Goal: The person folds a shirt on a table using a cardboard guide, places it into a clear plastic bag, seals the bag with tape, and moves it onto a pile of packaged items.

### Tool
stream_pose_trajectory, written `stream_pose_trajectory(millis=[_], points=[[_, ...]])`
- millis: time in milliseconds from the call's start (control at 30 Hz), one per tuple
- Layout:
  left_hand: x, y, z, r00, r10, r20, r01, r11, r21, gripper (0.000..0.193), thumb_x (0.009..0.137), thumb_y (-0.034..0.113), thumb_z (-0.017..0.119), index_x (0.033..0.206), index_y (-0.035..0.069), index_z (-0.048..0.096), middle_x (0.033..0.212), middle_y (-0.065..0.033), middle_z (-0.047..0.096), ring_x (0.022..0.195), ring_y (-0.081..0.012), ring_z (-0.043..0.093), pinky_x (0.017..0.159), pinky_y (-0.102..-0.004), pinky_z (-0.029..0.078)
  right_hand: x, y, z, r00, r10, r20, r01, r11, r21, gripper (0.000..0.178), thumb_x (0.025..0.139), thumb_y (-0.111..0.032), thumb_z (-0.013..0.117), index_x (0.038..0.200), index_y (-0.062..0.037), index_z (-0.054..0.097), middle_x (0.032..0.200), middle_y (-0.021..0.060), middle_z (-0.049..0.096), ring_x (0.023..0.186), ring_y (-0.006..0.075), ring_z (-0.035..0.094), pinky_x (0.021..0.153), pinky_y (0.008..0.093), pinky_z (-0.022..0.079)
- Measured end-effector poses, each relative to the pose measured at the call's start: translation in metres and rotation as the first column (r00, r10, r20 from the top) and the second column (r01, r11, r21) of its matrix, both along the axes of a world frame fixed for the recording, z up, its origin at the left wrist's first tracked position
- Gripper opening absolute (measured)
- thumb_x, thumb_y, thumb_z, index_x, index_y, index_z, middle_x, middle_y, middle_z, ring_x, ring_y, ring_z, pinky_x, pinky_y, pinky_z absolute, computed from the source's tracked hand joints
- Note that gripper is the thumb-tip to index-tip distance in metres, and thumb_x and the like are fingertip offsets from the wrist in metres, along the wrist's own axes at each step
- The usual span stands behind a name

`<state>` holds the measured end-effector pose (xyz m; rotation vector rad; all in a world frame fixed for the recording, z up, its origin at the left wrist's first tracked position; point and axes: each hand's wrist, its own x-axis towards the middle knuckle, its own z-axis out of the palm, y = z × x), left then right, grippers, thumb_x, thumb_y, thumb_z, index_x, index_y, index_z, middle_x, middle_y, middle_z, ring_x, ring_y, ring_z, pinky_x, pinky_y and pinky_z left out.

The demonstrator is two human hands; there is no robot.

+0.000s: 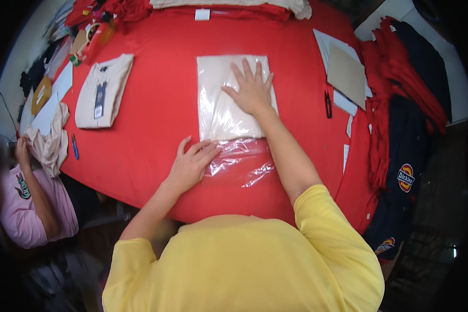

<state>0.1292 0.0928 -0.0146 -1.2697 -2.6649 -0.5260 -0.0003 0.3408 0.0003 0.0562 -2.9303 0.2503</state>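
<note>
Here, glossy clear plastic [239, 162] covers 1 folded cream garment [213, 86].

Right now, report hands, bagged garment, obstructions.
Right hand flat on bagged cream garment. Left hand at loose end of plastic bag. Blue snips left, not blocking.

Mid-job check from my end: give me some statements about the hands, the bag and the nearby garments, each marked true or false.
1. The left hand touches the clear bag. True.
2. The right hand lies spread over the bagged garment. True.
3. The bagged garment is dark blue. False: it is beige.
4. A garment with a dark tag lies left of the bag. True.
5. The hands overlap. False: they are apart.
</note>
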Motion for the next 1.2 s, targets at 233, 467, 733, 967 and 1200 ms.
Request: stream_pose_trajectory(millis=[233, 467, 733, 967, 1200], points=[[-0.012, 0.001, 0.004, 1.000, -0.004, -0.012, 0.005, 0.997, 0.079, 0.047, 0.080, 0.005, 0.063, 0.127, 0.012, 0.059, 0.133, -0.0030, 0.059, 0.121, -0.0208, 0.053, 0.109, -0.0536, 0.030, -0.010, -0.018, 0.050, 0.993, 0.006, 0.118, -0.030, 0.978, 0.205, 0.075, 0.088, -0.067, 0.045, 0.147, -0.0211, 0.041, 0.161, 0.0104, 0.015, 0.147, 0.0420, 0.000, 0.109, 0.0713, -0.006], [-0.002, 0.003, -0.002, 1.000, 0.018, 0.017, -0.019, 0.999, 0.051, 0.056, 0.075, -0.001, 0.060, 0.131, 0.006, 0.056, 0.135, -0.0082, 0.057, 0.126, -0.0260, 0.050, 0.113, -0.0472, 0.032, -0.018, -0.052, -0.008, 0.978, 0.167, -0.127, -0.153, 0.982, 0.113, 0.079, 0.089, -0.072, 0.038, 0.147, -0.0189, 0.041, 0.158, 0.0109, 0.025, 0.146, 0.0421, 0.008, 0.107, 0.0751, 0.003], [0.000, 0.004, 0.001, 0.995, 0.041, 0.088, -0.044, 0.998, 0.040, 0.060, 0.074, -0.004, 0.058, 0.134, 0.007, 0.055, 0.137, -0.0081, 0.055, 0.130, -0.0265, 0.047, 0.113, -0.0481, 0.032, 0.006, -0.013, 0.030, 1.000, -0.013, -0.027, 0.009, 0.986, -0.166, 0.084, 0.090, -0.063, 0.047, 0.151, -0.0066, 0.029, 0.159, 0.0207, 0.013, 0.148, 0.0406, 0.003, 0.115, 0.0605, -0.003], [-0.008, -0.005, 0.003, 0.993, 0.055, 0.107, -0.056, 0.998, 0.004, 0.060, 0.077, -0.004, 0.056, 0.135, 0.011, 0.054, 0.141, -0.0041, 0.053, 0.133, -0.0221, 0.045, 0.115, -0.0495, 0.028, 0.021, -0.006, -0.002, 0.987, -0.150, 0.058, 0.156, 0.981, -0.115, 0.085, 0.093, -0.061, 0.043, 0.152, -0.0045, 0.021, 0.159, 0.0217, 0.011, 0.148, 0.0400, 0.003, 0.117, 0.0561, 0.000], [-0.024, -0.039, 0.000, 0.984, 0.171, 0.046, -0.170, 0.985, -0.013, 0.049, 0.084, 0.002, 0.056, 0.132, 0.013, 0.057, 0.138, -0.0024, 0.055, 0.133, -0.0196, 0.046, 0.117, -0.0491, 0.025, -0.018, -0.024, 0.026, 0.993, 0.042, 0.114, -0.001, 0.940, -0.342, 0.083, 0.088, -0.063, 0.050, 0.152, -0.0158, 0.028, 0.161, 0.0164, 0.012, 0.148, 0.0401, 0.001, 0.115, 0.0608, -0.002]])
